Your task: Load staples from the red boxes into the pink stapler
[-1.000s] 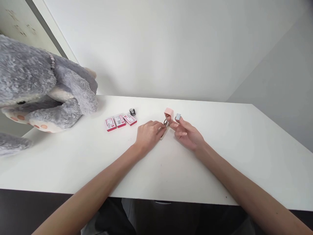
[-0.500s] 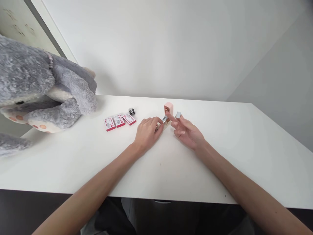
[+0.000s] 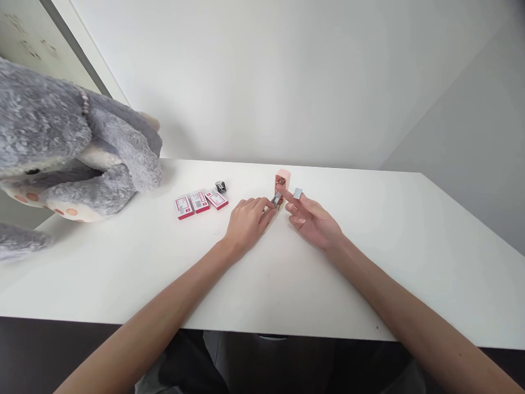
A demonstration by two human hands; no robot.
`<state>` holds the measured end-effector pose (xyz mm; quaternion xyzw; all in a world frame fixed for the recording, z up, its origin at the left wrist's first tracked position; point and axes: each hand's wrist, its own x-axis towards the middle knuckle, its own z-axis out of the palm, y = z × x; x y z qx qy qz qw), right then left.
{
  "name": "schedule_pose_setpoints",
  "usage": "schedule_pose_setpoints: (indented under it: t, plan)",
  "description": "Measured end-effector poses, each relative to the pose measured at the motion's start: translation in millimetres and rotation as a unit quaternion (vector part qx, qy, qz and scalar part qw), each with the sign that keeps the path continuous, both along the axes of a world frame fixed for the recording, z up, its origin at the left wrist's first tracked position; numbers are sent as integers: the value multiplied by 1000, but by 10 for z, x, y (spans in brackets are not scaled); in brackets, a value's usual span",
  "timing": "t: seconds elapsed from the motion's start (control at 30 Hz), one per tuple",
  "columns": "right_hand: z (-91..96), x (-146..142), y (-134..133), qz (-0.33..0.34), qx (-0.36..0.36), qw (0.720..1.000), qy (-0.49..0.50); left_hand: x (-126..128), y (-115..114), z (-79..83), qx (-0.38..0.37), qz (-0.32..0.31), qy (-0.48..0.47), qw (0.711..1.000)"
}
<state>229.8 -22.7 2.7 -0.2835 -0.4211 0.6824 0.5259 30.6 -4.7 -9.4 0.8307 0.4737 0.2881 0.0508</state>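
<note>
A small pink stapler [image 3: 283, 179] stands open on the white table [image 3: 369, 262], its metal staple channel showing below the raised top. My left hand [image 3: 246, 221] rests on the table with its fingers closed around the stapler's base. My right hand [image 3: 312, 219] is just right of the stapler. Its index finger touches the metal channel, and a small grey block of staples [image 3: 297, 192] is pinched between its other fingertips.
Three red-and-white staple boxes [image 3: 199, 202] lie in a row left of my hands, with a small dark staple remover [image 3: 221, 186] behind them. A large grey plush toy [image 3: 69, 148] fills the table's left end. White walls close the back and right.
The stapler's pink top has swung more upright. My right index finger has moved onto the metal channel, and my left fingers have shifted slightly along the base. The staple block stays in my right fingers.
</note>
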Motion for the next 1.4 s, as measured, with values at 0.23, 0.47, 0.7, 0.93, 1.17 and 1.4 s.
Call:
schedule_pose_setpoints:
  t: [0.23, 0.47, 0.7, 0.93, 1.17, 1.4]
  plan:
    - [-26, -23, 33, -16, -27, 1000, -1, 0, -17, 15, 4, 6, -7, 1000]
    - [-24, -59, 46, -42, -32, 998, -31, -1, -13, 18, -2, 9, -11, 1000]
    - [-17, -60, 38, -47, -20, 997, -51, 11, -31, 36, -14, 25, -42, 999]
    - [-10, -53, 35, -64, 7, 996, -64, 22, -42, 64, -9, 58, -60, 996]
    - [-6, -30, 47, -67, 6, 996, -57, 21, -38, 73, -18, 56, -78, 995]
    - [-18, -28, 57, -58, 2, 997, -48, -5, 2, 58, -73, 0, -165, 984]
